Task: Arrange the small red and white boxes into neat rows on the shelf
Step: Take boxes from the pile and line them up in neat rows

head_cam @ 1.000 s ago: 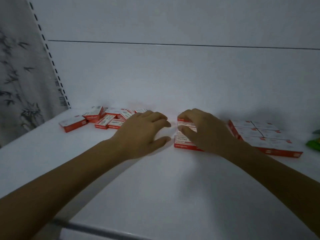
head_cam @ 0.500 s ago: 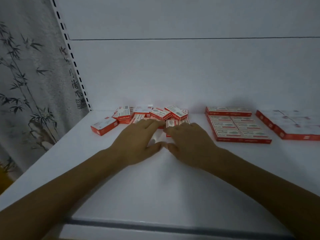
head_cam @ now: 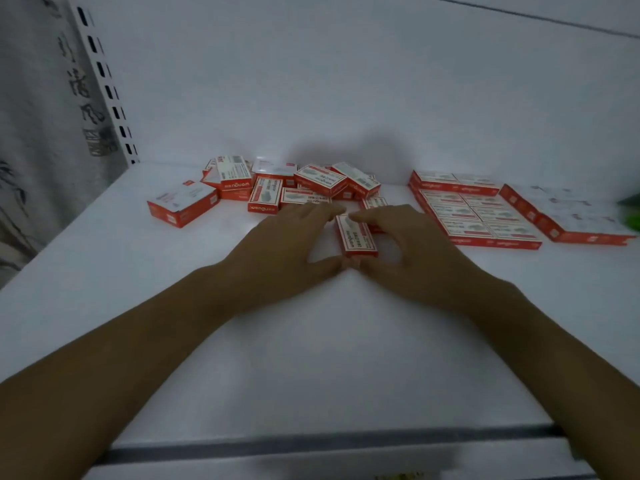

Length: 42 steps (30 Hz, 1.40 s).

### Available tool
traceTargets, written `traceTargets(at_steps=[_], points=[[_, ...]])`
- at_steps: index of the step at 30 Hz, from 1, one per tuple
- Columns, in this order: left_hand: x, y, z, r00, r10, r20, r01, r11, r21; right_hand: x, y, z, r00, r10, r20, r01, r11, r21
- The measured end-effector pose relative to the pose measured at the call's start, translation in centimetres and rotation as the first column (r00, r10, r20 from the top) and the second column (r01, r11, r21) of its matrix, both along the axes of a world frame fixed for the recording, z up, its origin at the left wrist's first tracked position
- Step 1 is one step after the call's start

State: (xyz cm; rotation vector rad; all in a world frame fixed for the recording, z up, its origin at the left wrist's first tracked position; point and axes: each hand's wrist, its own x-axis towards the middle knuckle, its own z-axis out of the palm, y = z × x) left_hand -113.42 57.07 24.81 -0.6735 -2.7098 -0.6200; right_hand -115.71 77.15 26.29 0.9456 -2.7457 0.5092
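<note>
Seen from the head camera, a white shelf (head_cam: 104, 306) runs back to a white panel (head_cam: 346, 81). At its left end stands a slotted upright (head_cam: 104, 81). Beside that hangs a grey cloth (head_cam: 31, 116) with inked bamboo and brush characters I cannot read. A green thing (head_cam: 631, 209) pokes in at the far right edge, too cut off to make out.

A loose heap of red and white boxes (head_cam: 311, 183) lies at the back, some tilted on others, right behind the fingers. A stray box (head_cam: 181, 206) sits apart to its left. Right of the heap, a tidy block of boxes (head_cam: 478, 216) lies flat in two columns, with a second flat block (head_cam: 568, 216) just beyond it.

The near box (head_cam: 356, 237) lies lengthwise on the shelf between the hands. The right hand (head_cam: 405, 244) arches over it, fingertips on its far end and thumb at its near end, pinching it. The left hand (head_cam: 287, 247) is spread, fingers straight towards the heap, its thumb tip beside the near box's corner.

White lettering on the red edges reads roughly "wengu"; the rest is blurred.
</note>
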Motion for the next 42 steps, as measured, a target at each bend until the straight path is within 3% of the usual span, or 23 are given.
traceTargets(at_steps=[8,12,18,23,35,42], points=[[0.2,0.0,0.4,0.998,-0.069,0.005,0.069,0.993,-0.099,0.4,0.4,0.4,0.991,-0.062,-0.114,0.069,0.996,0.053],[0.8,0.6,0.7,0.996,-0.086,0.014,0.087,0.996,-0.038,0.9,-0.2,0.7,0.991,-0.058,-0.12,0.066,0.996,0.061],[0.7,0.6,0.9,0.998,-0.051,0.041,0.053,0.997,-0.049,1.2,0.1,1.2,0.999,0.012,0.053,-0.013,0.999,0.033],[0.7,0.4,1.1,0.999,-0.006,0.04,0.007,1.0,-0.028,0.8,0.6,1.0,0.994,0.012,0.109,-0.004,0.997,-0.071],[0.9,0.6,1.2,0.999,-0.031,-0.007,0.031,1.0,0.0,1.0,0.7,0.6,0.998,0.012,0.064,0.003,0.974,-0.225],[0.7,0.6,0.9,0.997,-0.026,-0.071,0.027,1.0,0.011,0.6,1.0,0.3,0.996,0.082,-0.038,-0.087,0.983,-0.161]])
